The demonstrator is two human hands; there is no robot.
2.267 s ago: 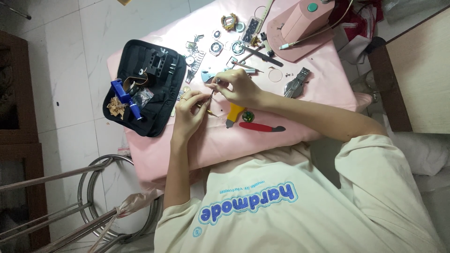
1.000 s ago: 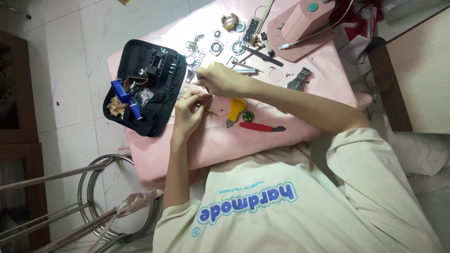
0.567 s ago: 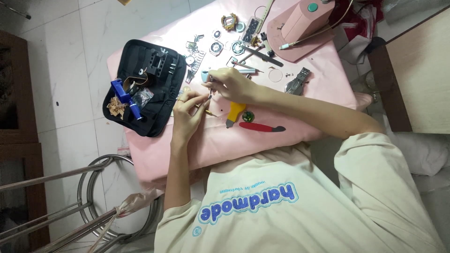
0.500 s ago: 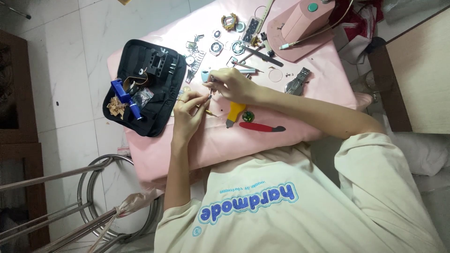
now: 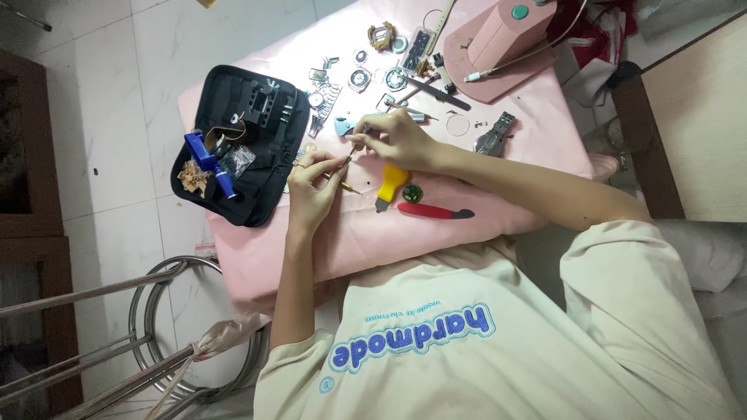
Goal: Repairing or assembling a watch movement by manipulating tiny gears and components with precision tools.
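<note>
Right hand (image 5: 403,141) pinches thin tool (image 5: 356,144); tip touches left hand (image 5: 315,187) fingertips.

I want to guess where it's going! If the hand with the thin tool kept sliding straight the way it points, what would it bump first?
Probably the other hand. The right hand points its thin tool toward those fingers, almost touching. Past them lies the black tool case. Depth is hard to judge from above.

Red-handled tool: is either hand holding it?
No. The red-handled tool lies on the pink cloth, apart from both hands.
</note>
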